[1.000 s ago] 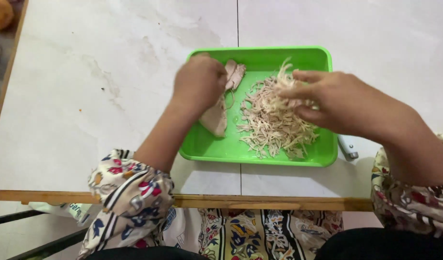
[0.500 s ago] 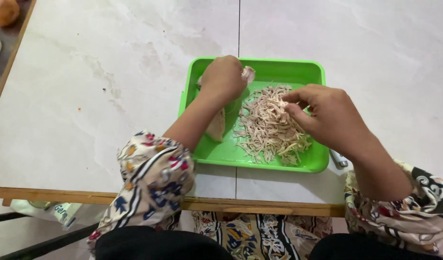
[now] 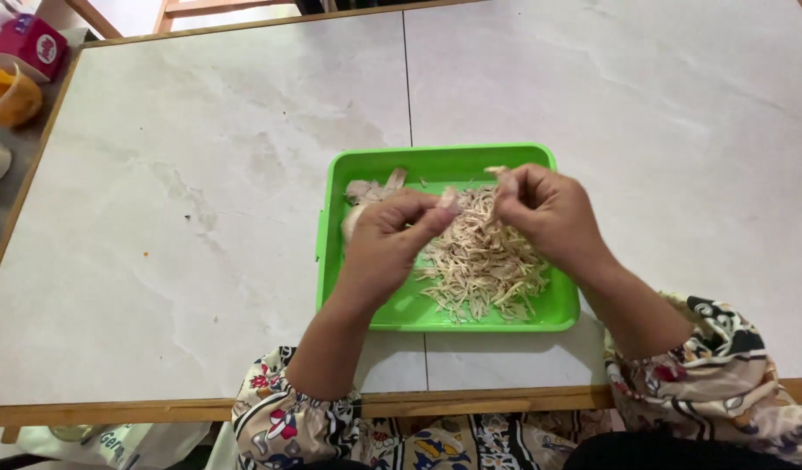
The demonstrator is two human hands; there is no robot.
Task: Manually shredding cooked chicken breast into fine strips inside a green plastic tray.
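A green tray lies on the pale marble-look table. It holds a heap of shredded pale meat on the right and whole cooked meat pieces at the upper left. My left hand hovers over the tray's left half and pinches a small piece of meat at its fingertips. Over the tray's right half, my right hand has its fingers curled close to the same piece. Whether the right fingers grip it is unclear.
The table's wooden front edge runs along the bottom. At the far left edge stand an orange container and a pink packet. A plastic bag hangs below the table. A chair back shows beyond the table.
My left hand has left the meat pieces with a small piece and come to the middle. My right hand has risen from the shreds to meet it. The camera has tilted up.
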